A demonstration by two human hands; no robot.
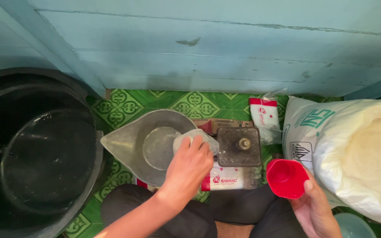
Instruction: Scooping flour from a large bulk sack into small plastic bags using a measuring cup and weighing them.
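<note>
A pale blue plank wall is running across the far side, and a green patterned floor (155,102) is lying below it. The left hand (189,164) is reaching away from the person, its grip closing over a small clear plastic bag (199,137), fingers wrapped on top so the bag is sitting under and just beyond the palm. The bag is resting at the right rim of a metal scale pan (131,143), whose spout is pointing left. The right hand (314,207) is pinching a red cup (286,177) by its near-right rim, mouth tilting up and left. A white sack of flour (358,154) is standing just right of the cup, and a black tub (36,150) is sitting far left.
</note>
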